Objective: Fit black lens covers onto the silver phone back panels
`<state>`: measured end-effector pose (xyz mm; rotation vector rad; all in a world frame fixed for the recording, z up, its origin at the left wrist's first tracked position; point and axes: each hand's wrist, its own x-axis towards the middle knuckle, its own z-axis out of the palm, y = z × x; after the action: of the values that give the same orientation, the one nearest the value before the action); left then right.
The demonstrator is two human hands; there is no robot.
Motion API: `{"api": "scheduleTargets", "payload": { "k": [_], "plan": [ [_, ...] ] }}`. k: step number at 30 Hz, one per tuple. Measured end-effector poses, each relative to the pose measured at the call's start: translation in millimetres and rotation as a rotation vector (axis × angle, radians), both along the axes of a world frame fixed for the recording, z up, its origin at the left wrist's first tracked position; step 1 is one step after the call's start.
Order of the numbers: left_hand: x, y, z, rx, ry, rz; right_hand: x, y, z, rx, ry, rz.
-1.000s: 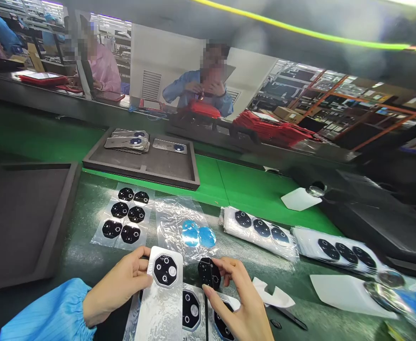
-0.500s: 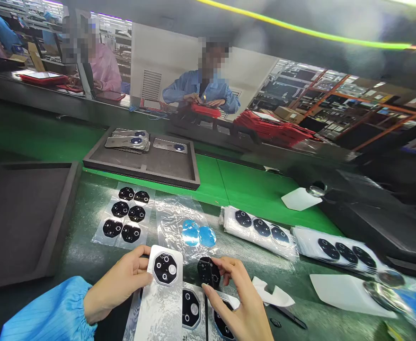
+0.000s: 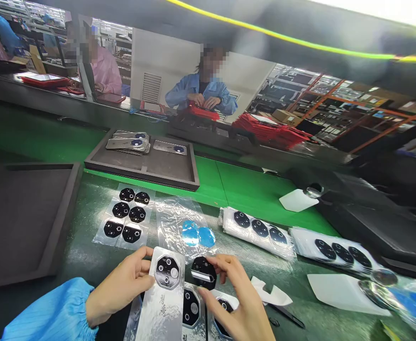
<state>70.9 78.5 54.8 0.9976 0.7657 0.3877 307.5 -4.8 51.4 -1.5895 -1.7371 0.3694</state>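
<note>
My left hand grips the left edge of a silver phone back cover, thumb on its face. A black octagonal camera plate with round openings fills the cover's upper part. Between thumb and fingers of my right hand is a loose black octagonal camera lens cover, tilted and catching a bright reflection. It is just right of the phone back, apart from it. Below, more silver phone backs with black camera plates lie on the bench, partly hidden by my hands and the held cover.
A clear sheet carries several black octagons. Blue round films lie on clear plastic. Stacked sheets of octagons, white cut film and black tweezers are right. A dark tray holds phone backs; another tray is left. Co-workers sit beyond.
The lens cover in my right hand has shifted slightly left toward the phone back and tilted, now showing a bright reflection. My left hand keeps its hold on the phone back.
</note>
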Motion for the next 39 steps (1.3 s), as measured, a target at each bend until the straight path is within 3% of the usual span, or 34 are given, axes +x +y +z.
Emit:
{"api": "scheduleTargets", "payload": {
  "k": [3, 6, 11, 39],
  "plan": [
    [1.6, -4.1, 0.4, 0.038, -0.024, -0.019, -19.5, 5.7, 8.8, -0.059, 0.015, 0.14],
    [2.3, -5.7, 0.6, 0.064, -0.016, -0.03, -37.4, 10.9, 5.5, -0.076, 0.04, 0.221],
    [2.2, -5.9, 0.4, 0.08, -0.017, -0.035, -45.7, 11.9, -2.5, -0.076, 0.007, 0.202],
    [0.1, -7.0, -0.9, 0.064, -0.019, -0.042, -42.8, 13.1, -6.7, -0.11, 0.043, 0.256]
  ]
}}
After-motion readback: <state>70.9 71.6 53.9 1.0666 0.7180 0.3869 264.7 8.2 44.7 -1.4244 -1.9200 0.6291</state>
